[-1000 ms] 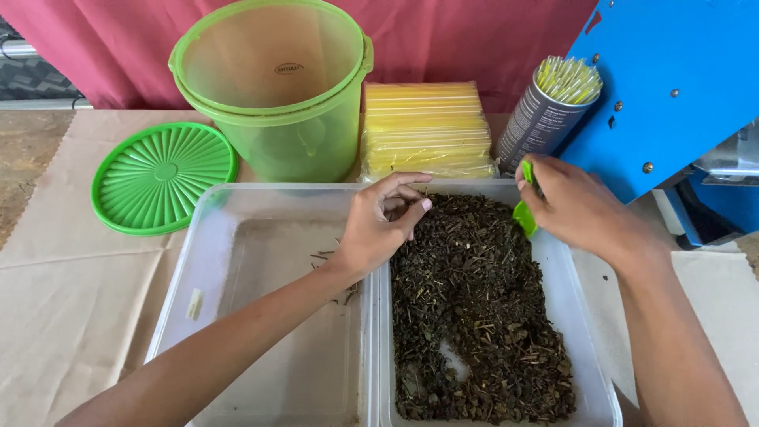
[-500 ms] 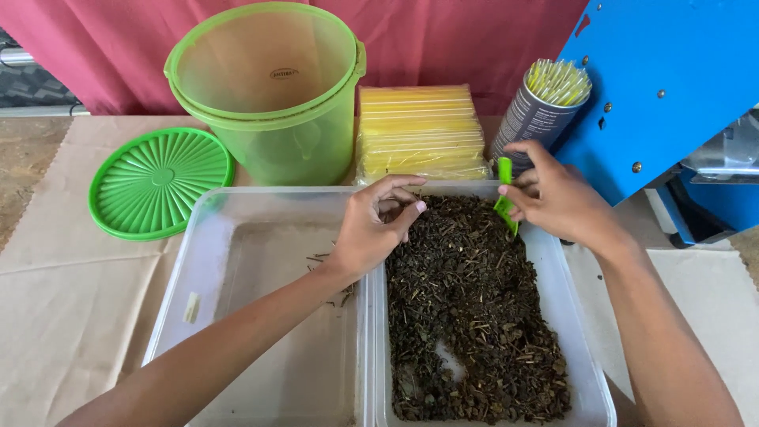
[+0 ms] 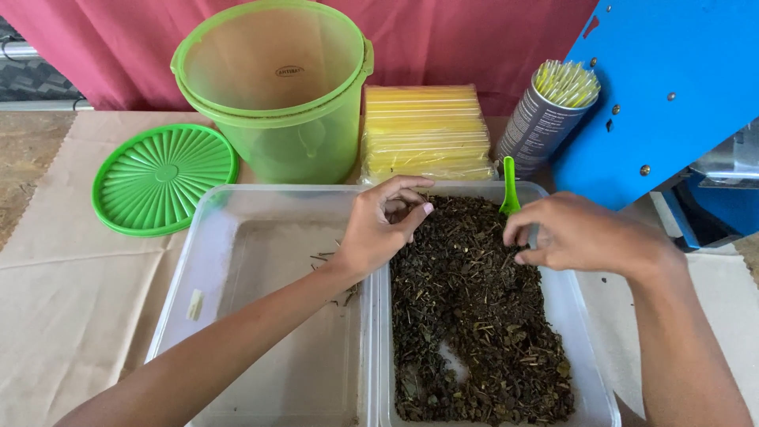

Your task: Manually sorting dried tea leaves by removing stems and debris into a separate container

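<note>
My left hand [image 3: 378, 229] hovers over the far left corner of a clear tub [image 3: 591, 372] filled with dark dried leaves [image 3: 474, 316]. Its fingers curl against the thumb, and I cannot see whether anything is pinched. My right hand [image 3: 577, 235] rests over the far right of the leaves, fingers curled with the tips down on them. A small green scoop [image 3: 509, 186] stands upright in the leaves against the tub's back wall, just beyond those fingertips; it looks free of the hand. To the left, a second clear tub [image 3: 198, 237] holds only a few stems.
A tall green bucket [image 3: 277, 95] stands at the back, with its ribbed green lid [image 3: 164, 178] lying flat to the left. A stack of yellow packets [image 3: 425, 130], a can of straws [image 3: 545, 119] and a blue machine [image 3: 672, 87] are at the back right. Beige paper covers the table.
My right hand has slid down and to the right off the green scoop, which now stands in the leaves at the back wall. My left hand has stayed in place.
</note>
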